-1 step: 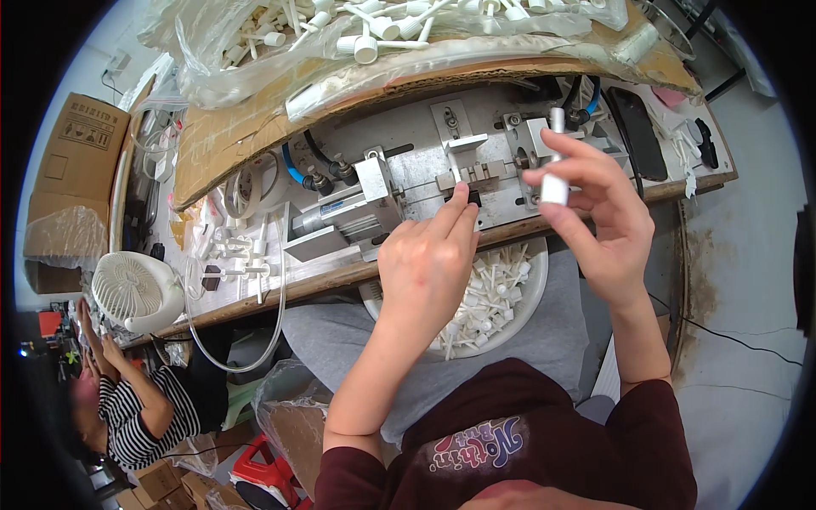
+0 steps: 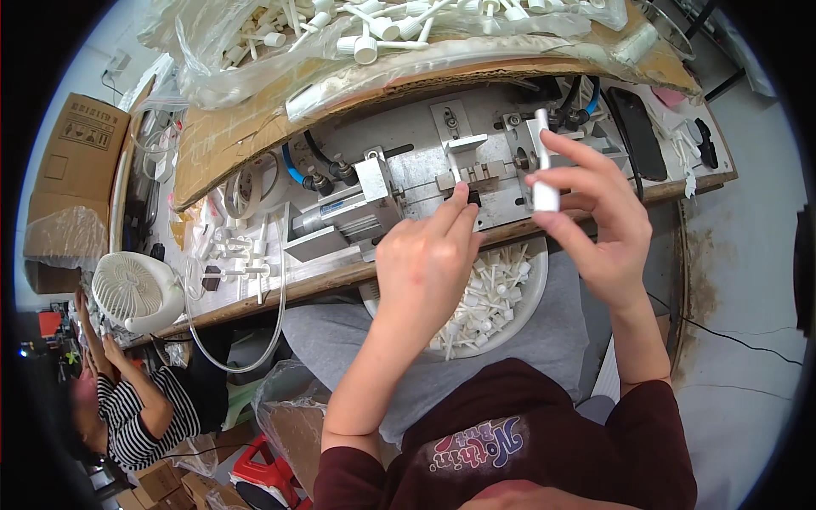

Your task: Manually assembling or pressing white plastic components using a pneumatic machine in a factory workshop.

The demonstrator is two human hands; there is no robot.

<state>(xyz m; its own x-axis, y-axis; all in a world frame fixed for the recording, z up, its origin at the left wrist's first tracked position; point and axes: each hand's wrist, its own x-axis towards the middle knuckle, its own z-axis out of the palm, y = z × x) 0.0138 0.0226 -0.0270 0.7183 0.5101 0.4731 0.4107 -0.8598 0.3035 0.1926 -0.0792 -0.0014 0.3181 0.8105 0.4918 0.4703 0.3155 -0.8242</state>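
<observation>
- Metal fixture: at left fingertips; might nip them if it shifted.
- Tub of white parts: below left fingers.
- Left hand: two fingers together; underside hidden, grip can't tell.
- Right hand: fingers clamped on white capped rod; loose pinch could drop it.

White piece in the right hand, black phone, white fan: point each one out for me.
White piece (image 2: 546, 199), head view: on its wide lower end.
Black phone (image 2: 638, 134), head view: middle of its dark face.
White fan (image 2: 129, 289), head view: on its round grille.
</observation>
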